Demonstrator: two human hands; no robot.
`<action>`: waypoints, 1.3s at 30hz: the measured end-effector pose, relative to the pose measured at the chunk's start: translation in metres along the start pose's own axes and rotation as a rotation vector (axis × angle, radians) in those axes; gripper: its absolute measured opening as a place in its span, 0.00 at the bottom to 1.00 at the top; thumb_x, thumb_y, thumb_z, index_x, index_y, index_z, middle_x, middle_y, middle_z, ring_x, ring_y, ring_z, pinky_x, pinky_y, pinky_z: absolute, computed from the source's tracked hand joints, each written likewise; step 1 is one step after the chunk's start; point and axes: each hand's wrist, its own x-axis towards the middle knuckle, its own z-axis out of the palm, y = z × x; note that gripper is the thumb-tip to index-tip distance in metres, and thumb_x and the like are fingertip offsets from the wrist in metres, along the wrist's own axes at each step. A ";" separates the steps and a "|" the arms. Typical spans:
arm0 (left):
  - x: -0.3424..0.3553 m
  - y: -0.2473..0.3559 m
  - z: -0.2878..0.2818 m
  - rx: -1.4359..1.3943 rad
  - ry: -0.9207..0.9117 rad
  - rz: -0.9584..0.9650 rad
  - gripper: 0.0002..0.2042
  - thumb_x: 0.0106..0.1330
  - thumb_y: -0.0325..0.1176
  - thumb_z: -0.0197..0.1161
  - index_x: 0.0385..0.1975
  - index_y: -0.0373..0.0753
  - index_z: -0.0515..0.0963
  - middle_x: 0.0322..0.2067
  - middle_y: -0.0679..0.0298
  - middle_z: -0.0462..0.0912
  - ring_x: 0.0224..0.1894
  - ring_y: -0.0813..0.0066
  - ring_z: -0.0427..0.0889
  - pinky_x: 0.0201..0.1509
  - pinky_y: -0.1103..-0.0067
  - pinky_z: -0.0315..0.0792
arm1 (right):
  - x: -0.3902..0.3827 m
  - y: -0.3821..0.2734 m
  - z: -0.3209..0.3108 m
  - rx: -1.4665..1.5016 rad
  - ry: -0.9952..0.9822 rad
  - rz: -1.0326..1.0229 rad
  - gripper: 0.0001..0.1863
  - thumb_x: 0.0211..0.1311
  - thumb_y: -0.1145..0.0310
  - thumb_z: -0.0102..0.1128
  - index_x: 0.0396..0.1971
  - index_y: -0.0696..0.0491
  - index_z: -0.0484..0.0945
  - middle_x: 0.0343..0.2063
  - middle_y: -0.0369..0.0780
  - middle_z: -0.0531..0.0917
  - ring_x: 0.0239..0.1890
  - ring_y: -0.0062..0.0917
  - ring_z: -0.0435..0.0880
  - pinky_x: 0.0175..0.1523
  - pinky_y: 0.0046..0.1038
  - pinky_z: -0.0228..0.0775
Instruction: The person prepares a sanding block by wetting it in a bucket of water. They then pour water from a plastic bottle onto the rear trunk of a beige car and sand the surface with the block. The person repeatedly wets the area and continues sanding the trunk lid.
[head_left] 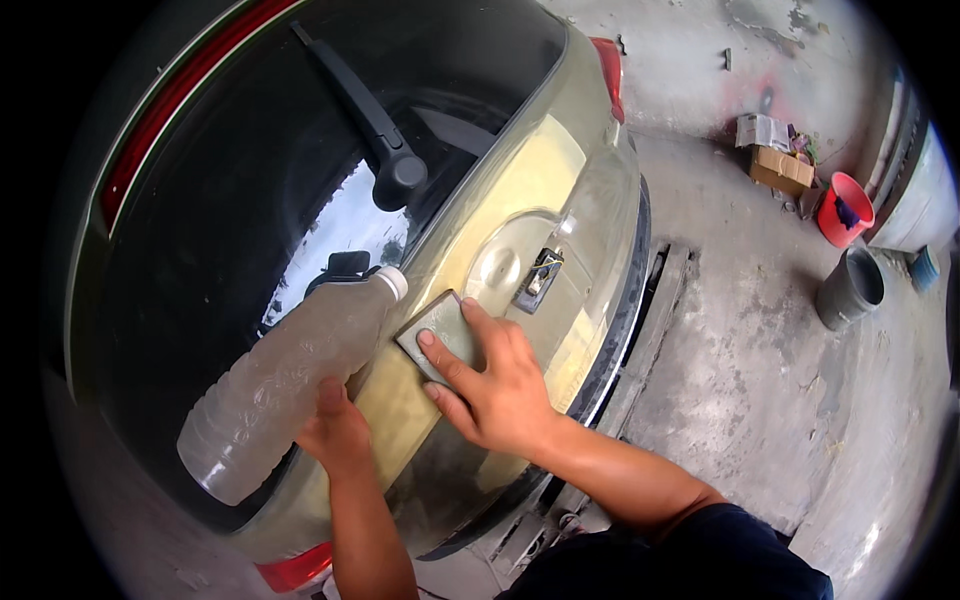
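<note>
A large clear plastic bottle (285, 385) of cloudy liquid is in my left hand (338, 430). It lies tilted over the car's rear window (190, 260), its white cap (393, 283) pointing up and to the right. My right hand (505, 395) presses a flat grey-green sanding pad (447, 328) on the car's tailgate (535, 175), just below the glass. Fingers and thumb spread across the pad's top. The panel under it is patchy, pale yellow and dull olive. Just right of the pad, an opening with a small wired part (540, 280) shows in a recess.
A rear wiper (365, 125) sticks out from the glass. Red tail lights (608, 75) mark the car's edge. On the concrete floor (740, 400) at right stand a cardboard box (780, 172), a red bucket (838, 222) and a grey bucket (845, 300). Planks (655, 320) lie beside the bumper.
</note>
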 end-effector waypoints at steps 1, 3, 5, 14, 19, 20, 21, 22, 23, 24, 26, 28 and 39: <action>0.002 0.001 0.002 -0.056 -0.009 -0.015 0.30 0.66 0.29 0.66 0.65 0.34 0.61 0.60 0.59 0.70 0.60 0.65 0.71 0.65 0.70 0.65 | 0.001 0.007 0.002 -0.008 0.048 -0.011 0.28 0.57 0.61 0.68 0.59 0.48 0.79 0.62 0.59 0.69 0.53 0.49 0.73 0.59 0.44 0.68; 0.005 0.005 0.002 -0.157 -0.029 -0.051 0.36 0.63 0.28 0.71 0.68 0.35 0.58 0.63 0.60 0.67 0.63 0.64 0.69 0.68 0.68 0.63 | 0.024 0.035 0.003 -0.056 0.164 0.061 0.27 0.59 0.60 0.66 0.59 0.49 0.79 0.60 0.59 0.70 0.54 0.50 0.73 0.59 0.45 0.69; 0.008 0.006 0.001 -0.136 -0.033 -0.119 0.35 0.63 0.29 0.70 0.67 0.35 0.59 0.62 0.59 0.68 0.62 0.64 0.69 0.68 0.68 0.63 | 0.062 0.069 -0.004 -0.121 0.286 0.198 0.26 0.60 0.59 0.65 0.59 0.50 0.78 0.58 0.60 0.71 0.54 0.52 0.73 0.58 0.45 0.69; 0.011 0.018 -0.023 -0.021 -0.001 0.036 0.23 0.67 0.31 0.65 0.59 0.34 0.68 0.53 0.62 0.75 0.54 0.71 0.75 0.58 0.73 0.69 | -0.018 -0.013 0.018 0.010 0.134 0.128 0.30 0.59 0.59 0.68 0.62 0.50 0.76 0.58 0.64 0.70 0.55 0.57 0.73 0.60 0.46 0.68; 0.011 0.014 -0.053 0.071 -0.084 0.072 0.23 0.68 0.34 0.65 0.59 0.35 0.68 0.53 0.62 0.75 0.53 0.72 0.75 0.57 0.73 0.70 | 0.050 0.028 0.010 -0.062 0.281 0.225 0.28 0.63 0.58 0.64 0.62 0.51 0.76 0.59 0.63 0.70 0.57 0.56 0.73 0.61 0.45 0.68; 0.012 0.014 -0.056 0.075 -0.091 0.083 0.23 0.68 0.35 0.65 0.59 0.34 0.68 0.53 0.62 0.75 0.53 0.72 0.75 0.57 0.73 0.70 | 0.046 0.028 0.011 -0.079 0.273 0.219 0.28 0.63 0.58 0.64 0.62 0.50 0.76 0.59 0.62 0.70 0.57 0.56 0.73 0.61 0.46 0.68; 0.013 0.014 -0.060 0.085 -0.098 0.092 0.23 0.68 0.35 0.65 0.59 0.34 0.69 0.53 0.62 0.75 0.53 0.71 0.75 0.58 0.73 0.70 | 0.026 0.014 0.016 -0.049 0.201 0.217 0.28 0.62 0.58 0.65 0.62 0.50 0.76 0.59 0.63 0.70 0.56 0.57 0.73 0.61 0.46 0.68; 0.013 0.016 -0.054 0.059 -0.082 0.088 0.23 0.68 0.35 0.65 0.59 0.34 0.68 0.53 0.61 0.75 0.54 0.70 0.75 0.58 0.72 0.70 | -0.003 -0.005 0.020 -0.032 0.130 0.212 0.28 0.62 0.58 0.65 0.62 0.50 0.76 0.60 0.63 0.69 0.56 0.58 0.73 0.61 0.47 0.68; 0.009 0.022 -0.045 0.035 -0.064 0.085 0.23 0.68 0.35 0.65 0.59 0.34 0.68 0.53 0.61 0.75 0.54 0.69 0.75 0.59 0.71 0.70 | -0.030 -0.017 0.021 0.020 0.081 0.142 0.29 0.61 0.59 0.66 0.62 0.50 0.76 0.60 0.65 0.68 0.55 0.60 0.73 0.61 0.47 0.68; 0.009 0.027 -0.040 0.019 -0.051 0.081 0.23 0.68 0.36 0.66 0.59 0.34 0.68 0.54 0.60 0.75 0.54 0.69 0.76 0.60 0.71 0.70 | -0.031 -0.017 0.019 0.020 0.079 0.132 0.29 0.61 0.60 0.66 0.62 0.50 0.75 0.60 0.65 0.68 0.55 0.60 0.73 0.61 0.47 0.69; 0.008 0.018 -0.049 0.011 -0.049 0.079 0.23 0.68 0.35 0.65 0.59 0.33 0.68 0.55 0.59 0.75 0.56 0.67 0.75 0.62 0.69 0.69 | -0.028 -0.021 0.015 0.026 0.076 0.112 0.29 0.61 0.60 0.66 0.63 0.51 0.75 0.59 0.66 0.68 0.54 0.60 0.74 0.60 0.46 0.70; 0.006 0.016 -0.050 0.016 -0.067 0.084 0.24 0.69 0.35 0.64 0.60 0.33 0.67 0.55 0.58 0.75 0.57 0.66 0.75 0.63 0.69 0.69 | 0.016 -0.003 0.007 0.010 0.165 0.216 0.29 0.62 0.60 0.66 0.63 0.51 0.74 0.59 0.65 0.69 0.55 0.59 0.73 0.59 0.45 0.70; 0.003 0.010 -0.056 0.013 -0.054 0.075 0.26 0.68 0.32 0.64 0.64 0.33 0.64 0.60 0.58 0.72 0.62 0.63 0.71 0.67 0.65 0.65 | -0.010 -0.007 0.010 0.008 0.125 0.203 0.28 0.63 0.59 0.64 0.63 0.51 0.74 0.60 0.65 0.67 0.50 0.56 0.74 0.55 0.45 0.74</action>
